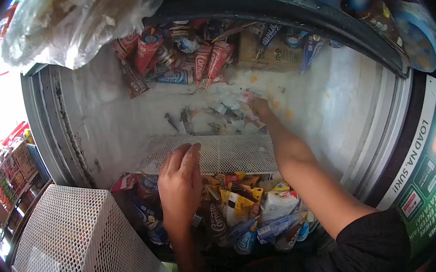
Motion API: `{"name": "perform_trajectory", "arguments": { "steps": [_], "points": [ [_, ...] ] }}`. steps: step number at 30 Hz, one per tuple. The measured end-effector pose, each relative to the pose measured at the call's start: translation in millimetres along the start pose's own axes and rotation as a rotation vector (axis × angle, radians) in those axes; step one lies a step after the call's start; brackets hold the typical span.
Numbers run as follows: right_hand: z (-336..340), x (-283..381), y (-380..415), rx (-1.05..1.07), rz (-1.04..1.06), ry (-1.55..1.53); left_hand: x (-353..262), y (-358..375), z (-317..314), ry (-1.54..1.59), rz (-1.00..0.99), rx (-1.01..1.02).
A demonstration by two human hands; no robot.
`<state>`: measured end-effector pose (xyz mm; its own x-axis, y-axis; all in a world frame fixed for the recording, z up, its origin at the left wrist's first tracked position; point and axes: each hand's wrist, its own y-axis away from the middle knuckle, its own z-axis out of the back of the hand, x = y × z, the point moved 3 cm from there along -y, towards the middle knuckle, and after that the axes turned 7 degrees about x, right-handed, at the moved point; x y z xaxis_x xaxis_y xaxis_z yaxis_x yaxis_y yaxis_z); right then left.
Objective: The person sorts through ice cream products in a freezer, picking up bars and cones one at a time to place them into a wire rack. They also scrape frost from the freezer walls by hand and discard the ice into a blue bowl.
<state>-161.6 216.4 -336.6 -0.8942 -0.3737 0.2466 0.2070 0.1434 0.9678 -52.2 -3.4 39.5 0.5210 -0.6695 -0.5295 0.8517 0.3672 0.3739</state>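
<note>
My right hand (261, 110) reaches down to the frosted floor of a chest freezer (147, 108), its fingers closed at a small pink and white scrap (247, 96). What lies between the fingertips is too small to make out. Torn wrapper scraps (226, 109) lie in the frost beside that hand. My left hand (180, 184) is over the near side, by the upper edge of a white mesh basket (220, 154). Its fingers are loosely bent and slightly apart, with nothing visible in them. Wrapped ice creams (240, 204) fill the near side below both arms.
Cone packs (216, 62) and a cardboard box (267, 52) line the freezer's far side. Another white mesh basket (65, 240) stands at the lower left. A clear plastic bag (81, 28) hangs over the far left corner. A dark lid frame (268, 5) crosses the top.
</note>
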Motion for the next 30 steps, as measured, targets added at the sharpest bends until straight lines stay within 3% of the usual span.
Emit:
{"name": "perform_trajectory", "arguments": {
  "steps": [2, 3, 5, 9, 11, 12, 14, 15, 17, 18, 20, 21, 23, 24, 26, 27, 28, 29, 30],
  "points": [
    [26, -19, -56, 0.153, 0.254, 0.687, -3, 0, 1, 0.015, -0.019, -0.010],
    [24, -12, -41, 0.149, 0.261, 0.689, -5, 1, 2, 0.031, -0.026, -0.017],
    [17, -4, 3, 0.121, 0.105, -0.031, -7, 1, 6, 0.030, -0.028, -0.030],
    [20, 5, 43, 0.162, 0.026, -0.059, -10, 6, 12, 0.001, -0.015, -0.039],
    [16, 11, 72, 0.458, -0.124, 0.121, -10, 7, 12, -0.001, -0.023, -0.047],
    [17, 16, 79, 0.454, -0.121, 0.117, -10, 9, 14, -0.013, -0.026, -0.051],
    [26, 29, 92, 0.668, -0.232, 0.756, -16, 10, 17, -0.038, -0.040, -0.047],
    [30, 42, 105, 0.662, -0.226, 0.754, -19, 12, 19, -0.073, -0.050, -0.047],
    [31, 100, 145, 0.335, -0.014, 1.042, -27, 16, 25, -0.059, -0.061, -0.045],
    [23, 123, 169, 0.334, 0.006, 1.045, -28, 17, 27, -0.040, -0.059, -0.031],
    [9, 163, 223, 0.095, 0.235, 1.419, -28, 18, 26, -0.060, -0.068, -0.013],
    [6, 171, 246, 0.091, 0.237, 1.424, -31, 15, 27, -0.012, -0.136, -0.022],
    [-7, 176, 288, 0.377, 0.444, 1.273, -38, 7, 22, 0.040, -0.204, -0.032],
    [-10, 173, 299, 0.378, 0.444, 1.277, -45, 3, 17, -0.059, -0.296, -0.079],
    [-26, 168, 323, 0.870, 0.809, 0.959, -43, -2, 7, -0.158, -0.381, -0.125],
    [-26, 163, 317, 0.872, 0.803, 0.959, -34, -5, -5, -0.116, -0.325, 0.058],
    [-23, 151, 299, 0.904, 0.560, 0.626, -27, -6, -14, -0.074, -0.268, 0.244],
    [-20, 135, 280, 0.906, 0.316, 0.292, -21, -3, -17, -0.072, -0.269, 0.253],
    [-16, 121, 252, 0.904, 0.313, 0.287, -12, 2, -17, -0.132, -0.141, 0.218]
  ]
}}
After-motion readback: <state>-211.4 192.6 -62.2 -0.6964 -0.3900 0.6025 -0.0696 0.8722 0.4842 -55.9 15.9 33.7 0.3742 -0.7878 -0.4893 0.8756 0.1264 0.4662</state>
